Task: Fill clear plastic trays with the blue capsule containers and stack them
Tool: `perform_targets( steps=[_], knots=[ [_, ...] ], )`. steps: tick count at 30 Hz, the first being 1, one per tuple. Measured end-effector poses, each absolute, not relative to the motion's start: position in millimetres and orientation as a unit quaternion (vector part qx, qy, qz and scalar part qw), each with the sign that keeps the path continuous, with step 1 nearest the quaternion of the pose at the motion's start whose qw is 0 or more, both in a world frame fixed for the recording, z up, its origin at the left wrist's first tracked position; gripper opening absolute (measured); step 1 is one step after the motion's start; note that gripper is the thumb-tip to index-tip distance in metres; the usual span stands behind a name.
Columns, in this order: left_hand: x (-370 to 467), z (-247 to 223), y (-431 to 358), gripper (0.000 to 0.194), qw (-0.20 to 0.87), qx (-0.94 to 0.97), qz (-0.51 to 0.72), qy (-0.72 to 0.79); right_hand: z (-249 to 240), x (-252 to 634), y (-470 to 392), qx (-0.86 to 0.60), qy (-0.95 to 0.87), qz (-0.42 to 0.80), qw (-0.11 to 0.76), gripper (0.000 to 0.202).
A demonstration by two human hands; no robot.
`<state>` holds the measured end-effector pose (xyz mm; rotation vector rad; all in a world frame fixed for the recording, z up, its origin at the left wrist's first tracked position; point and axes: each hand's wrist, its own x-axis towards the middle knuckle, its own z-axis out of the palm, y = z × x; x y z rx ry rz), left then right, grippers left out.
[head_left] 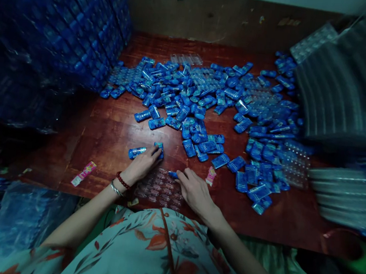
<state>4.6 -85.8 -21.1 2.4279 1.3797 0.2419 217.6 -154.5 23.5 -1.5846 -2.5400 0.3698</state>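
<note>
Near the table's front edge, my left hand (144,164) has its fingers curled over a small blue packet (159,145). Another blue packet (137,152) lies just left of those fingers. My right hand (195,194) pinches a blue packet (173,174) between thumb and fingertips, above the far right part of a clear plastic tray (160,189) with rows of moulded pockets. The tray lies flat between both hands, close to my body. My wrists partly cover its sides.
A wide heap of blue packets (175,88) spreads across the wooden table (106,124), with clear trays among them. Wrapped blue stacks (70,25) rise at left. Stacked clear trays (348,84) stand at right. Pink labels (84,173) lie on the table.
</note>
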Motion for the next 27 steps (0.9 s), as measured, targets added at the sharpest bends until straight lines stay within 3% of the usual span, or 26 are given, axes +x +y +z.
perform_targets(
  steps=[11,19,27],
  knots=[
    [-16,8,-126,0.037,0.235,0.819,0.236,0.468,15,220,-165,-0.508,-0.846,0.129,0.098,0.029],
    [-21,-7,-146,0.043,0.214,0.883,0.156,0.388,19,220,-159,-0.489,-0.86,0.127,0.069,0.033],
    [0,19,-134,0.04,0.177,0.927,-0.012,0.332,35,202,-160,-0.469,-0.878,0.075,0.056,0.032]
  ],
)
